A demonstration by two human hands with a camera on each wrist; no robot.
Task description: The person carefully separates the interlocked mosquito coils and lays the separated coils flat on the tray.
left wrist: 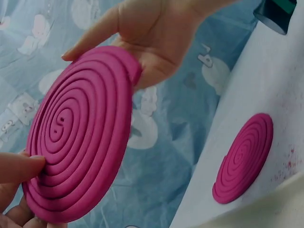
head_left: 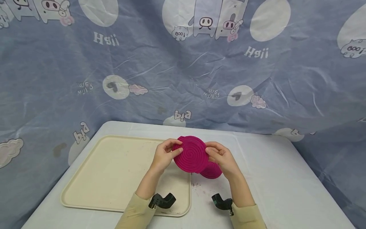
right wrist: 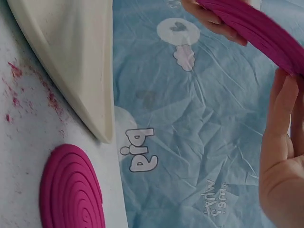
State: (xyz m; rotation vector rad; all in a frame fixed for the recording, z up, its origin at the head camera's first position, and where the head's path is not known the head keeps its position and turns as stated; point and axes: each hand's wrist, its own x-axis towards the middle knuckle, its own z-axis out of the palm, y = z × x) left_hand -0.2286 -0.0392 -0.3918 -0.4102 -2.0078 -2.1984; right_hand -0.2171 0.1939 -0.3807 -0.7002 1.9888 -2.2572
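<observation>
A magenta coiled clay disc (head_left: 190, 155), wound in a tight spiral, is held up above the table with its flat face towards the head camera. My left hand (head_left: 165, 154) pinches its left edge, thumb on the near face and fingers behind. At the opposite edge, my right hand (head_left: 223, 156) grips it between thumb and fingers. The left wrist view shows the spiral face (left wrist: 80, 137) at a slant; from the right wrist its thick rim (right wrist: 256, 31) shows. A second magenta coiled disc (head_left: 213, 172) lies flat on the table below, partly hidden behind the held one.
A large cream tray (head_left: 114, 171) covers the table's left side, its right rim beside the lying disc. Reddish crumbs and smears (right wrist: 50, 97) mark the white tabletop (head_left: 263, 178). A blue patterned cloth (head_left: 160, 70) hangs behind the table.
</observation>
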